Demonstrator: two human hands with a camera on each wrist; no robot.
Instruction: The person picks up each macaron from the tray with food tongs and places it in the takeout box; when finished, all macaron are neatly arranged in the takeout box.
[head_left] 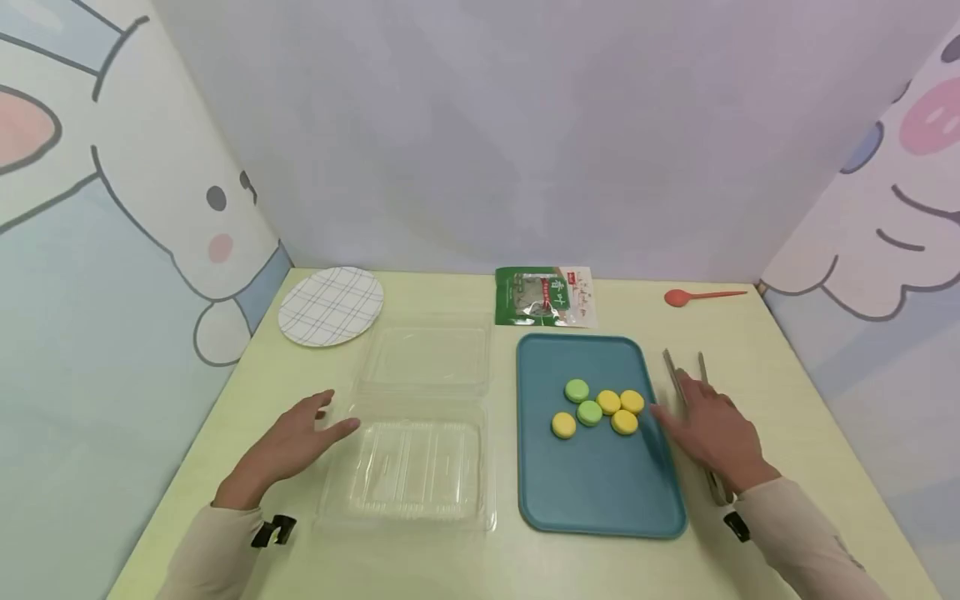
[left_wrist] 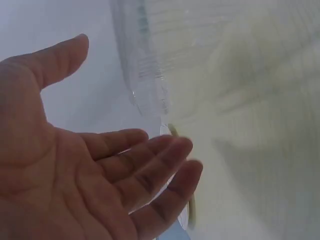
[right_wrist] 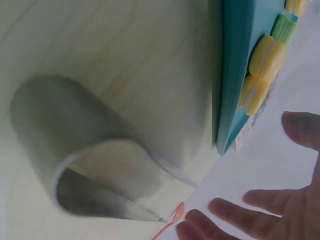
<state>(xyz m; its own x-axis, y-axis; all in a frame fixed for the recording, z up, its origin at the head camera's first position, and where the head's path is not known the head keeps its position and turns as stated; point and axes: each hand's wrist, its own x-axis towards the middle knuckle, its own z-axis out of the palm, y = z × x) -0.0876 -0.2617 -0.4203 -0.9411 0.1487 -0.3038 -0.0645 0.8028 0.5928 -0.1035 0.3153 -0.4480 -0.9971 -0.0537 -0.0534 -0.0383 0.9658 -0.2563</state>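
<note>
Head view: left hand (head_left: 288,443) and right hand (head_left: 717,435) kinda wide, empty; tongs (head_left: 719,492) at tray's (head_left: 592,492) 3 o'clock probably being reached for, pinch needed.

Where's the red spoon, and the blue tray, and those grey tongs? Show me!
Red spoon (head_left: 677,297): head view, on its bowl.
Blue tray (head_left: 600,500): head view, on its bare near end.
Grey tongs (right_wrist: 65,120): right wrist view, on their curved bend.
</note>
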